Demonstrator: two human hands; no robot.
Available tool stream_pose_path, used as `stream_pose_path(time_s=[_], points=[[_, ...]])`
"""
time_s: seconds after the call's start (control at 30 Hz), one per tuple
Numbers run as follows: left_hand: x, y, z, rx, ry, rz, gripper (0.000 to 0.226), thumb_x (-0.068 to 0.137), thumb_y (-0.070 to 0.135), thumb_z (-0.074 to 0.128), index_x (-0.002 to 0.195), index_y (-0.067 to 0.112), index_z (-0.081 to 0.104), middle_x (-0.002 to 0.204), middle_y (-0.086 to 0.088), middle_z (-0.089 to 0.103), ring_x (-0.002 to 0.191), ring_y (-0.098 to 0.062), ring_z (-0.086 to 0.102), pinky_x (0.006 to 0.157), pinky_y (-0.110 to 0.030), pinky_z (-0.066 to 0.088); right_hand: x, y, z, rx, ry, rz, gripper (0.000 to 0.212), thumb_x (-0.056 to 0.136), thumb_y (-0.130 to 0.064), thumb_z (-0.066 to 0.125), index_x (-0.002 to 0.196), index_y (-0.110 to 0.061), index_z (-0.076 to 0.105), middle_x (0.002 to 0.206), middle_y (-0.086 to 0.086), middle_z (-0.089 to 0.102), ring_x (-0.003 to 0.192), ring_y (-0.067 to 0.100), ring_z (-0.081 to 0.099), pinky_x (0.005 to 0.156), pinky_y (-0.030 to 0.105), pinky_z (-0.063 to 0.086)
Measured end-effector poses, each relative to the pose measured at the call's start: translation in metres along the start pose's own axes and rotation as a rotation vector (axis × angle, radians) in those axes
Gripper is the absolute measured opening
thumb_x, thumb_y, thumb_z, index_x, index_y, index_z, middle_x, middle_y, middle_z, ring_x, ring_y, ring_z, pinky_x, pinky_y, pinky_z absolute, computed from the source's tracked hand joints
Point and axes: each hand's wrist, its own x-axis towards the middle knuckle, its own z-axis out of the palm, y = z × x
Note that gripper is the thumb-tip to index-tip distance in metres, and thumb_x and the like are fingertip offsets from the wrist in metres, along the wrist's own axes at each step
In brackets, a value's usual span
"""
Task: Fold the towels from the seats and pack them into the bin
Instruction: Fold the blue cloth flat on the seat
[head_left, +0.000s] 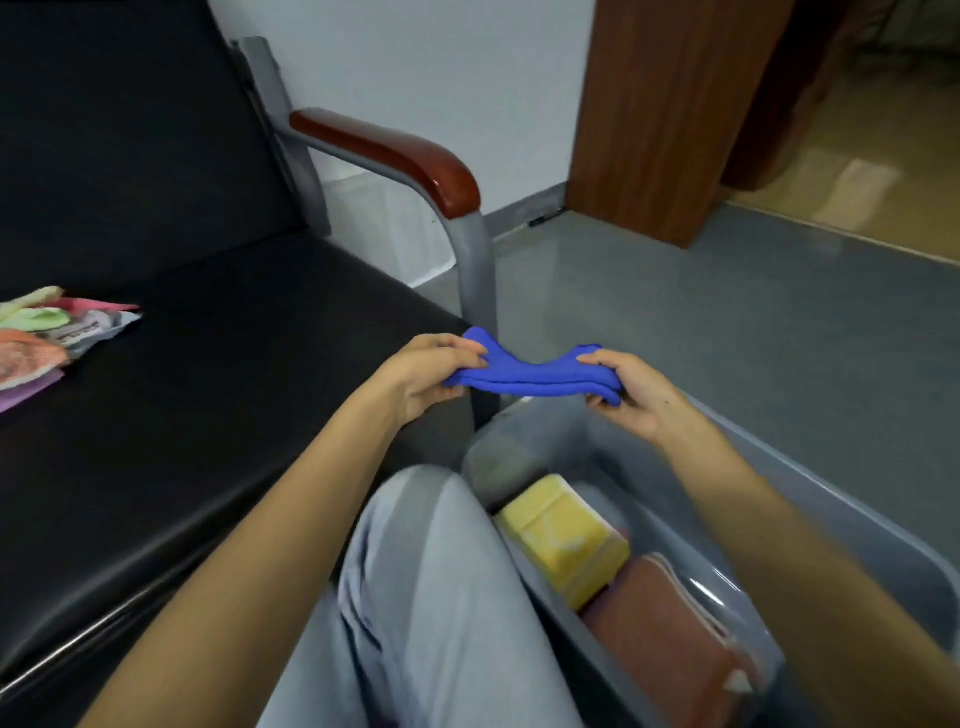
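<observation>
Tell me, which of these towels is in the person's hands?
The blue towel, held between left hand and right hand; the yellow towel and brown towel lie in the bin.

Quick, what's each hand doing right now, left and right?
Left hand: grips one end of the folded blue cloth towel.
Right hand: grips the towel's other end, above the grey plastic bin.

This looks like an office waiting area: a black padded vinyl seat (234, 364) sits on a grey metal tube frame (475, 270) with a glossy red-brown wooden armrest (395, 156). Around it are a plain white wall (441, 67), a smooth grey floor (727, 338) and a tall brown wood-grain panel (670, 114) beside a beige-floored passage (857, 171).
</observation>
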Motion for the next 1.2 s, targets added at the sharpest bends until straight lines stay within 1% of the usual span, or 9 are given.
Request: stream_pose_path(time_s=[0.17, 0.37, 0.43, 0.5, 0.57, 0.63, 0.77, 1.0, 1.2], points=[[0.021, -0.029, 0.075, 0.117, -0.138, -0.138, 0.025, 0.091, -0.006, 0.048, 0.072, 0.007, 0.058, 0.065, -0.007, 0.054, 0.031, -0.002, 0.050, 0.035, -0.009, 0.038, -0.020, 0.037, -0.085, 0.028, 0.254, 0.071, 0.028, 0.095, 0.000, 0.040, 0.069, -0.005, 0.050, 0.035, 0.001, 0.052, 0.027, 0.003, 0.044, 0.031, 0.010, 0.035], [0.042, -0.107, 0.136, 0.334, -0.175, -0.251, 0.033, 0.090, -0.011, 0.045, 0.065, 0.006, 0.058, 0.040, -0.002, 0.050, 0.025, -0.002, 0.040, 0.034, -0.011, 0.033, -0.031, 0.118, -0.138, -0.108, 0.440, 0.231, 0.031, 0.090, 0.014, 0.037, 0.063, 0.000, 0.042, 0.037, 0.011, 0.043, 0.020, 0.007, 0.041, 0.025, 0.011, 0.026], [0.038, -0.125, 0.148, 0.431, -0.231, -0.257, 0.028, 0.087, -0.009, 0.046, 0.070, 0.009, 0.058, 0.036, 0.004, 0.048, 0.031, -0.005, 0.040, 0.037, -0.013, 0.030, -0.031, 0.126, -0.141, -0.061, 0.459, 0.233, 0.029, 0.088, 0.016, 0.039, 0.064, 0.002, 0.043, 0.052, 0.013, 0.041, 0.021, 0.009, 0.041, 0.027, 0.011, 0.029], [0.027, -0.135, 0.159, 0.559, -0.414, -0.248, 0.021, 0.084, -0.004, 0.051, 0.093, 0.014, 0.057, 0.061, 0.003, 0.053, 0.046, -0.009, 0.045, 0.043, -0.016, 0.032, -0.027, 0.125, -0.141, -0.035, 0.455, 0.196, 0.024, 0.087, 0.015, 0.042, 0.066, 0.002, 0.045, 0.052, 0.013, 0.043, 0.023, 0.011, 0.044, 0.029, 0.014, 0.034], [0.021, -0.141, 0.168, 0.690, -0.673, -0.218, 0.040, 0.081, 0.004, 0.063, 0.117, 0.016, 0.050, 0.095, 0.001, 0.054, 0.079, -0.015, 0.056, 0.063, -0.024, 0.046, -0.023, 0.119, -0.136, -0.045, 0.435, 0.173, 0.016, 0.086, 0.012, 0.046, 0.073, 0.002, 0.046, 0.054, 0.014, 0.047, 0.025, 0.012, 0.047, 0.029, 0.016, 0.036], [0.022, -0.150, 0.176, 0.756, -0.819, -0.182, 0.051, 0.072, 0.010, 0.074, 0.118, 0.011, 0.051, 0.105, -0.001, 0.056, 0.096, -0.016, 0.054, 0.089, -0.035, 0.048, -0.021, 0.112, -0.133, -0.051, 0.423, 0.160, 0.013, 0.087, 0.009, 0.047, 0.077, 0.000, 0.046, 0.056, 0.015, 0.049, 0.026, 0.012, 0.049, 0.030, 0.016, 0.038], [0.032, -0.161, 0.179, 0.869, -0.570, -0.044, 0.044, 0.077, 0.015, 0.066, 0.118, 0.007, 0.054, 0.112, -0.014, 0.065, 0.103, -0.026, 0.060, 0.092, -0.038, 0.048, -0.016, 0.103, -0.131, 0.023, 0.430, 0.136, 0.017, 0.088, 0.008, 0.046, 0.074, -0.001, 0.045, 0.034, 0.004, 0.052, 0.027, 0.012, 0.052, 0.030, 0.014, 0.037], [0.056, -0.144, 0.162, 1.199, -0.191, 0.085, 0.031, 0.088, 0.007, 0.041, 0.113, 0.003, 0.060, 0.116, -0.023, 0.060, 0.106, -0.042, 0.058, 0.089, -0.041, 0.048, 0.009, 0.097, -0.134, 0.075, 0.461, 0.188, 0.011, 0.089, 0.002, 0.043, 0.080, -0.003, 0.044, 0.034, 0.004, 0.054, 0.028, 0.016, 0.055, 0.031, 0.014, 0.039], [0.075, -0.121, 0.154, 1.131, -0.059, 0.241, 0.025, 0.085, -0.001, 0.042, 0.098, 0.001, 0.063, 0.099, -0.026, 0.063, 0.093, -0.044, 0.062, 0.078, -0.041, 0.049, 0.024, 0.089, -0.127, 0.109, 0.516, 0.083, 0.012, 0.086, 0.003, 0.044, 0.093, -0.006, 0.045, 0.073, 0.011, 0.053, 0.034, 0.016, 0.057, 0.033, 0.015, 0.042]])
